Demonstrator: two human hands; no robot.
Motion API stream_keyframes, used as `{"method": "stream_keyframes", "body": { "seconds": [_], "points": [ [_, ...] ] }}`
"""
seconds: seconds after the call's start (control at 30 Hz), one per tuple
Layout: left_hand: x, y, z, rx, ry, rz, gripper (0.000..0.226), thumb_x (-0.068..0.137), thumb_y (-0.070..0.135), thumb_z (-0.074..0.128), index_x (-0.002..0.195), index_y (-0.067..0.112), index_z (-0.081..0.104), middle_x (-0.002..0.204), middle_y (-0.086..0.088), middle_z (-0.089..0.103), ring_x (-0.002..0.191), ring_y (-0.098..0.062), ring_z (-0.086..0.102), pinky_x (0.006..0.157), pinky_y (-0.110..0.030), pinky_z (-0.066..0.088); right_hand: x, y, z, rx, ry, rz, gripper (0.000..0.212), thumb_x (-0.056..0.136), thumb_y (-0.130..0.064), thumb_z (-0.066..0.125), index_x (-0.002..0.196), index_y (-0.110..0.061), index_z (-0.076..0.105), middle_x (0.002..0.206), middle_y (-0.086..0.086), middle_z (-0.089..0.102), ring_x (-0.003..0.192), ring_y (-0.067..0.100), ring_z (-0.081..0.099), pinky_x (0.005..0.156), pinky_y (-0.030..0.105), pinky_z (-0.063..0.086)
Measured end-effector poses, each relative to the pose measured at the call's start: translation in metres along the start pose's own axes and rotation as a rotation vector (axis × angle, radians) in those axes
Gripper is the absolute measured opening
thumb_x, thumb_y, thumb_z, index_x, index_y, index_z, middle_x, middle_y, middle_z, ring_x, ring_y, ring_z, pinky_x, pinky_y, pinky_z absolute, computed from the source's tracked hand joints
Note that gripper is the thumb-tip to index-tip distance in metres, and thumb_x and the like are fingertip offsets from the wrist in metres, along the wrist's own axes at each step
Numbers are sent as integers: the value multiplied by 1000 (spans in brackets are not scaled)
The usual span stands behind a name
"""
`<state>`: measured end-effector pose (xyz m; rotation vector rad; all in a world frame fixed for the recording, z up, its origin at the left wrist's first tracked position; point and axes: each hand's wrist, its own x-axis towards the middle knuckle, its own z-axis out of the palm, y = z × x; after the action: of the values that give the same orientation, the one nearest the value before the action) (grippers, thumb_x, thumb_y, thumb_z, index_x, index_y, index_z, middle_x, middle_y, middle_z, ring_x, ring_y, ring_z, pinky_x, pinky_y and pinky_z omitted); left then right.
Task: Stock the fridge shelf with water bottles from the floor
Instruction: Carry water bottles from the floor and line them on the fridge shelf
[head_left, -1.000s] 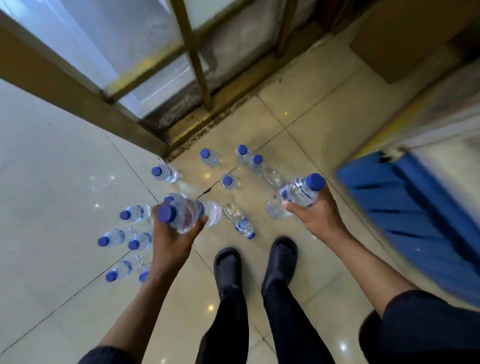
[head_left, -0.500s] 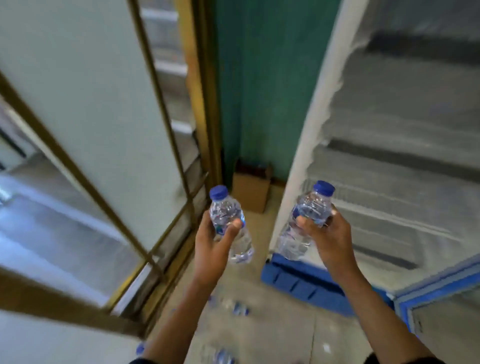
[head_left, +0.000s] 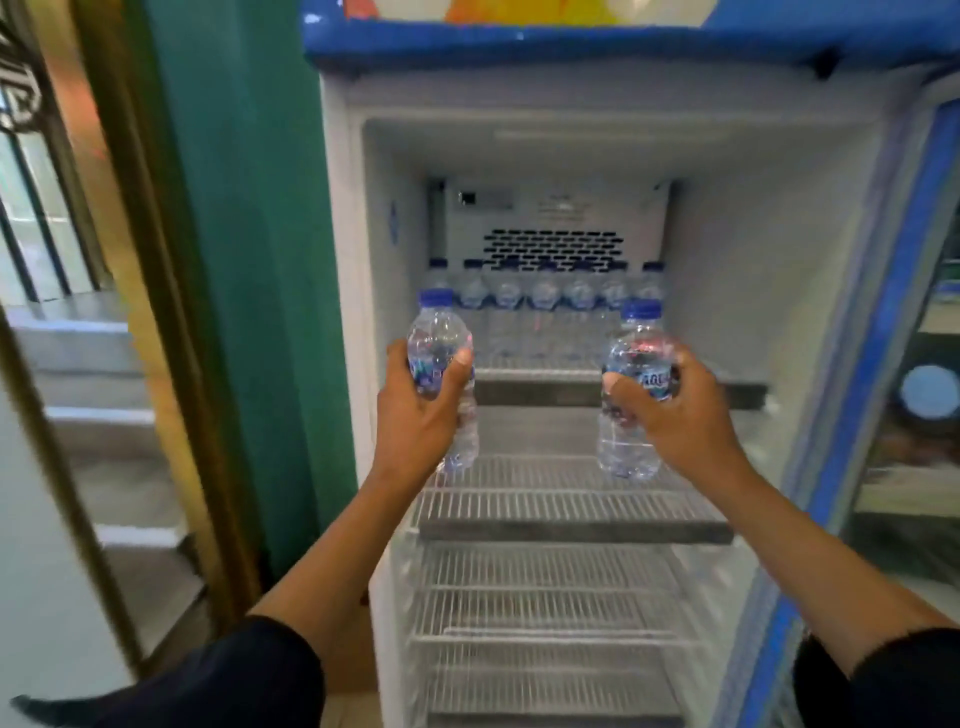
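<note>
At left, green wall (head_left: 244, 260) beside open fridge (head_left: 779, 312). Left hand (head_left: 415, 415) wrapped firmly around 1 upright water bottle (head_left: 439, 332), blue cap on top, held before the top wire shelf (head_left: 540, 364). At back of this shelf, row of bottles (head_left: 543, 301). At right, right hand (head_left: 680, 410) gripping second bottle (head_left: 636, 343), also upright, above middle shelf (head_left: 561, 499).
</note>
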<state>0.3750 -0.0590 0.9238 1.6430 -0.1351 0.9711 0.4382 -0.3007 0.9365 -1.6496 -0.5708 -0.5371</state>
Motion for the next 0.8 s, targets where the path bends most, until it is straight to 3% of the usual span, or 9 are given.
{"method": "stream_keyframes", "body": {
  "seconds": [0.07, 0.2, 0.3, 0.4, 0.47, 0.6, 0.7, 0.8],
  "points": [
    [27, 5, 25, 26, -9, 44, 44, 83, 59, 60, 115, 31, 48, 96, 10, 67, 80, -8, 70, 68, -36, 61, 30, 8, -20, -75, 64, -34, 32, 78, -30, 78, 103, -21, 59, 86, -5, 69, 74, 12, 68, 67, 30, 56],
    [70, -1, 62, 78, -30, 139, 55, 81, 58, 60, 121, 24, 43, 96, 17, 64, 78, 1, 66, 69, -19, 56, 88, 26, -48, -183, 172, -125, 39, 80, -29, 75, 109, -19, 50, 94, -6, 61, 74, -6, 59, 61, 3, 41],
    [97, -16, 79, 108, -34, 127, 56, 80, 56, 62, 122, 25, 42, 98, 21, 61, 82, 10, 64, 69, -11, 53, 125, 46, -60, -208, 165, -55, 45, 84, -33, 70, 117, -17, 45, 105, -4, 56, 79, -1, 55, 58, 2, 41],
    [122, -39, 92, 109, -58, 96, 59, 81, 51, 65, 126, 20, 44, 108, 13, 61, 89, 13, 62, 73, -9, 52, 156, 76, -65, -193, 170, -45, 39, 85, -26, 70, 113, -16, 44, 105, -1, 56, 80, 0, 55, 59, -1, 41],
    [138, -58, 98, 106, -53, 98, 59, 79, 49, 65, 126, 18, 45, 111, 8, 62, 93, 10, 62, 78, -11, 50, 173, 100, -65, -203, 198, -26, 37, 85, -20, 71, 111, -11, 45, 103, 3, 57, 83, 11, 58, 59, -1, 41],
    [165, -99, 106, 88, -77, 61, 57, 80, 48, 65, 125, 18, 46, 117, -1, 63, 105, -15, 64, 91, -36, 52, 207, 142, -63, -271, 229, 59, 45, 86, -22, 71, 120, -6, 45, 107, 1, 54, 90, 15, 55, 62, 4, 41],
    [180, -124, 107, 106, -134, 27, 55, 79, 51, 65, 124, 25, 47, 114, 6, 64, 101, -7, 64, 86, -33, 52, 229, 168, -63, -296, 271, 108, 49, 85, -23, 71, 122, -6, 44, 110, 4, 54, 93, 16, 54, 75, 22, 43],
    [189, -134, 111, 133, -173, 31, 54, 78, 51, 65, 121, 23, 48, 106, 16, 63, 89, 12, 61, 75, -12, 48, 241, 183, -66, -298, 258, 135, 46, 87, -19, 69, 121, -3, 44, 113, 11, 57, 96, 22, 57, 80, 29, 45]
  ]
}}
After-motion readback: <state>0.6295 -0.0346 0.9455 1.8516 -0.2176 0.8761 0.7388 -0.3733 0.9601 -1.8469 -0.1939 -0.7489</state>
